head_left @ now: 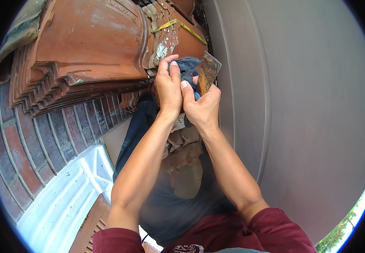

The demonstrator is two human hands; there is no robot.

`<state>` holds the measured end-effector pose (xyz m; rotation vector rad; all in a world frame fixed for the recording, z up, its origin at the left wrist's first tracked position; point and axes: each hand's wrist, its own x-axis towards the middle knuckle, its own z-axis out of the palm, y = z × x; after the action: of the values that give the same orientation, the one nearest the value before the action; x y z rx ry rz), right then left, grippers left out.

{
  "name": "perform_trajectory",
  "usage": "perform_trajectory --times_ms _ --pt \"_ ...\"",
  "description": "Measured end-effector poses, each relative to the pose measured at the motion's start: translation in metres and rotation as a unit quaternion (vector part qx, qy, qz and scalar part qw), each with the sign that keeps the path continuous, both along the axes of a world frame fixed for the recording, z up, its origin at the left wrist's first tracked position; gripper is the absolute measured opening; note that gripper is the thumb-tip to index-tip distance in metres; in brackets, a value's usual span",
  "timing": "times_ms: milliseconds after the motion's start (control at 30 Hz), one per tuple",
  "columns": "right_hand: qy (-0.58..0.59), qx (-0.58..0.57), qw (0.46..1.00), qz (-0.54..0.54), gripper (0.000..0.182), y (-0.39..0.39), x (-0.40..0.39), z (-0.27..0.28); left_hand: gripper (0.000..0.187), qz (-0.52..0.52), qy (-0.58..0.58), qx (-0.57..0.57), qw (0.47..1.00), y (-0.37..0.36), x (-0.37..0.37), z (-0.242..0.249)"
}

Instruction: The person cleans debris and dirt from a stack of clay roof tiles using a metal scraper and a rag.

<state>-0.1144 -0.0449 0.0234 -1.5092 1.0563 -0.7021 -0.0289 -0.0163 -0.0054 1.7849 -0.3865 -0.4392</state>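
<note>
My right hand is closed around a scraper with a wide, flat, rust-stained blade pointing up; a bit of blue shows at its handle. Beside it, my left hand grips a dark grey cloth, which bunches up next to the blade. Some fingers of both hands are hidden behind the cloth and palms. Just beyond my left hand stands a stack of orange clay roof tiles, with a yellow printed strip across its nearby end and a white smear below the strip.
A tall grey panel wall rises close on my right. Brickwork lies at the left, with white corrugated sheeting below it. More tile pieces lie between my legs.
</note>
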Motion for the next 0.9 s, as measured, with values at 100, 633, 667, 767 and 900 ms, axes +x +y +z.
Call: perform_trajectory --times_ms 100,633,667,767,900 --pt "-0.02 0.009 1.0 -0.01 0.014 0.001 0.0 0.0 0.023 -0.003 0.0 0.0 1.0 -0.001 -0.001 -0.003" --pt "-0.032 0.106 0.994 -0.02 0.012 0.003 -0.001 -0.005 0.025 0.002 0.017 -0.008 1.0 0.0 0.0 -0.002" --pt "-0.045 0.126 0.991 -0.015 0.012 0.002 -0.002 -0.007 0.025 -0.002 0.012 -0.016 1.0 0.0 0.0 -0.002" --pt "-0.099 0.206 0.973 -0.017 0.013 -0.003 -0.005 -0.007 0.027 -0.001 0.036 -0.035 0.999 0.0 0.001 0.002" --pt "-0.104 0.196 0.975 -0.022 0.015 -0.009 -0.009 0.006 0.028 -0.003 0.013 -0.037 0.999 -0.001 0.003 -0.002"
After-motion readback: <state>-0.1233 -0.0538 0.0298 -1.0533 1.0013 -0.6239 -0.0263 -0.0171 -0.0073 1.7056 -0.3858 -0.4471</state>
